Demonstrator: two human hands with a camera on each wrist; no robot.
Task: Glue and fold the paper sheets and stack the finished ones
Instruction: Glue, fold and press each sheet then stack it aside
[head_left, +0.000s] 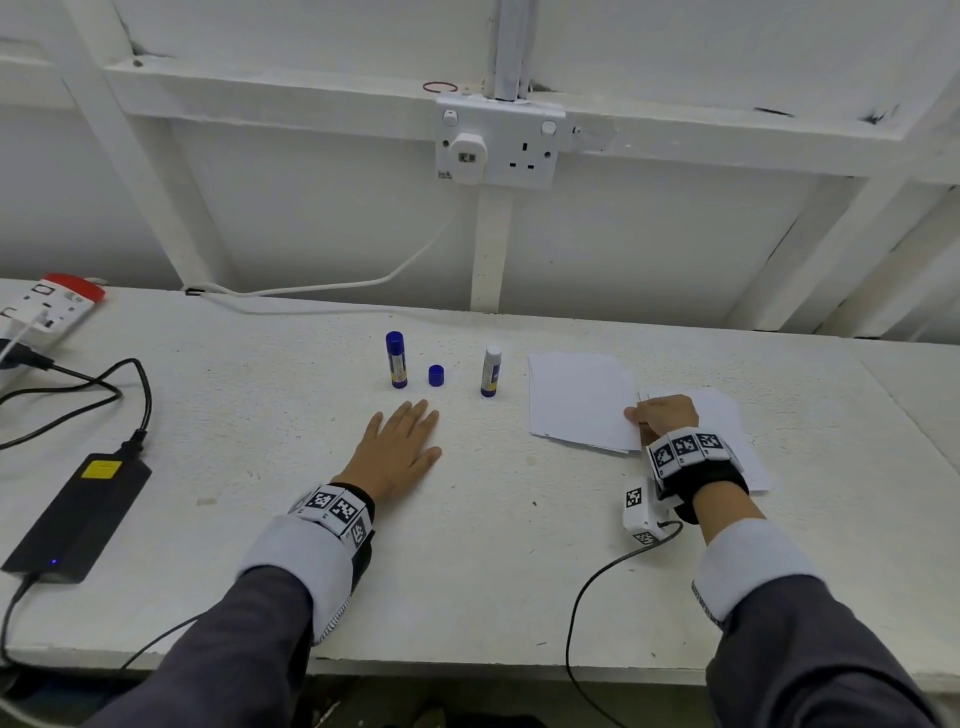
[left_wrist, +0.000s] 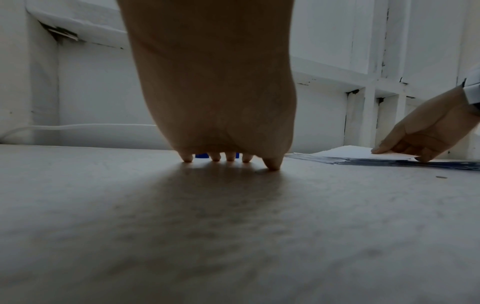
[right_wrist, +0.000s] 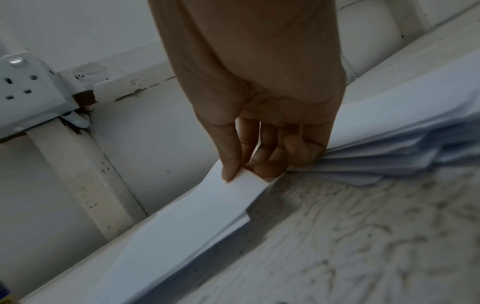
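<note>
A stack of white paper sheets lies on the white table at the right, with a second pile fanned out behind it. My right hand pinches the near right edge of the top sheet between thumb and fingers, lifting it slightly. My left hand lies flat on the table with fingers straight, holding nothing. Just beyond it stand a capped blue glue stick, a loose blue cap and an uncapped glue stick. In the left wrist view my left fingertips touch the table.
A black power brick with cables sits at the left. A white power strip lies at the far left. A wall socket is mounted on the white frame behind the table, and a white cable runs along the back edge.
</note>
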